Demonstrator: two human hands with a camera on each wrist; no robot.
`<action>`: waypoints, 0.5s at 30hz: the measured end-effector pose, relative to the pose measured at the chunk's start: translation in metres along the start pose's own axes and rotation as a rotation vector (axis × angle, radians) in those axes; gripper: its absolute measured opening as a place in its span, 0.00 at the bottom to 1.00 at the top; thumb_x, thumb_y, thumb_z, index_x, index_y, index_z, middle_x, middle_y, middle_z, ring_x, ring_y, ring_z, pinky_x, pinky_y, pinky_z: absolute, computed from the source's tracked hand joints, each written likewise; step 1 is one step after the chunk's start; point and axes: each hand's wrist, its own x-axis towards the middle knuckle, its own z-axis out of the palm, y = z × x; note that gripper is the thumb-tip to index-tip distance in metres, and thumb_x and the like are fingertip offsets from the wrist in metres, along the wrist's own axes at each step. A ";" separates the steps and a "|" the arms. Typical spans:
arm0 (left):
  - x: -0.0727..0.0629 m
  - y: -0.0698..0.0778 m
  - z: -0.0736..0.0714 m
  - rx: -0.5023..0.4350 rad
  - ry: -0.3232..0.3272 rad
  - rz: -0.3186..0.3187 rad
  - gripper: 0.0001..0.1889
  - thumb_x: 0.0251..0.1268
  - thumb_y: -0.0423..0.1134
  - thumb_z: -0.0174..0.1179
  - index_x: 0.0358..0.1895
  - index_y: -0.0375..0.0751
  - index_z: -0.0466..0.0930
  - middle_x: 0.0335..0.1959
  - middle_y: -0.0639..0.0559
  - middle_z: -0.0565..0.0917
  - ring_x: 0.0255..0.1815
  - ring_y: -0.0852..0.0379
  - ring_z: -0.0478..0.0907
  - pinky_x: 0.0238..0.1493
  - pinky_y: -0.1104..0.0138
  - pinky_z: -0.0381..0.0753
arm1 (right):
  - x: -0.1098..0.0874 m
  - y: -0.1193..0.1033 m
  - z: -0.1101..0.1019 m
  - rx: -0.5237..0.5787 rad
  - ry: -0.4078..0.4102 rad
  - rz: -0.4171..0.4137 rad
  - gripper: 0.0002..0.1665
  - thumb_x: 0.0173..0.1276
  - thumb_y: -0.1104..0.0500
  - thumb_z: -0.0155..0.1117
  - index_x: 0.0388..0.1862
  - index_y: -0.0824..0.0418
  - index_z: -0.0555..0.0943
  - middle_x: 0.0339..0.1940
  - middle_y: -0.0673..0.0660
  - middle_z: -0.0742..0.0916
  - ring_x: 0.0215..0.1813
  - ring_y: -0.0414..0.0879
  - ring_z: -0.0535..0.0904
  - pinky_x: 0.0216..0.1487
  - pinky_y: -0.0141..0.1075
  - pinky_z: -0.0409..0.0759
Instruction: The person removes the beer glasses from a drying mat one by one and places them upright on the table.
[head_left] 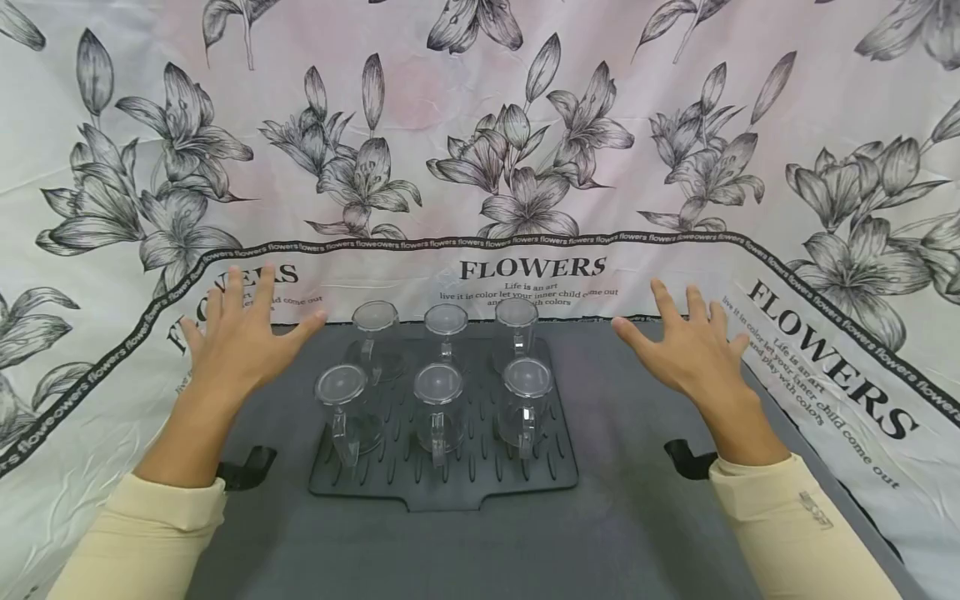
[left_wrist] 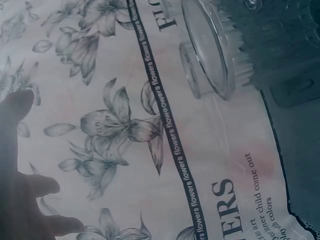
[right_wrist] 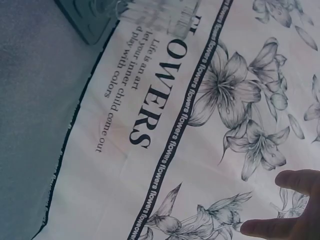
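Around your work hangs a pale cloth (head_left: 420, 92), softly creased, tinted pink in patches and printed with line-drawn lilies, a black lettered band and the word FLOWERS. Below it spreads your matte grey table (head_left: 450, 554). Your forearms come in from either side in cream sleeves (head_left: 142, 537), the cuffs wrinkled at the wrists.

Between them, the dark mat (head_left: 450, 496) lies flat, roughly rectangular, with short raised ridges and a tab on the edge nearest you.

Your left hand (head_left: 243, 354) hangs to the left of the mugs, fingers straight and fanned wide, thumb stretched towards the back row; the left wrist view shows the fingertips dark, with gaps between them. Your right hand (head_left: 693, 354) hangs on the other side, its fingers also wide apart and gently extended, the thumb pointing inward. Both hands are held apart from the glassware.

The six mugs (head_left: 438, 385) stand upright-walled on the mat in two rows of three. They are clear, smooth glass, each with a round disc uppermost and a looped handle turned towards you.

Smallest, a bent black piece (head_left: 258, 465) shows beside each wrist.
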 end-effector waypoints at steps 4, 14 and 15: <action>-0.007 0.002 -0.002 -0.015 0.028 0.006 0.52 0.60 0.77 0.40 0.78 0.53 0.29 0.76 0.38 0.27 0.72 0.26 0.30 0.57 0.28 0.22 | -0.005 -0.001 -0.002 0.011 0.013 -0.010 0.56 0.62 0.19 0.37 0.80 0.46 0.40 0.76 0.73 0.45 0.70 0.79 0.35 0.51 0.81 0.31; -0.027 0.006 0.000 -0.101 0.102 0.040 0.50 0.63 0.71 0.47 0.79 0.51 0.33 0.77 0.36 0.34 0.73 0.28 0.33 0.62 0.30 0.30 | -0.019 -0.006 -0.005 0.006 0.040 -0.030 0.55 0.63 0.21 0.39 0.80 0.48 0.43 0.75 0.73 0.50 0.70 0.77 0.42 0.52 0.80 0.39; -0.029 0.006 0.001 -0.108 0.108 0.044 0.50 0.63 0.70 0.47 0.79 0.51 0.33 0.77 0.36 0.34 0.73 0.28 0.33 0.63 0.31 0.31 | -0.020 -0.006 -0.005 0.007 0.045 -0.033 0.55 0.64 0.21 0.40 0.80 0.48 0.43 0.75 0.74 0.50 0.70 0.77 0.43 0.52 0.79 0.41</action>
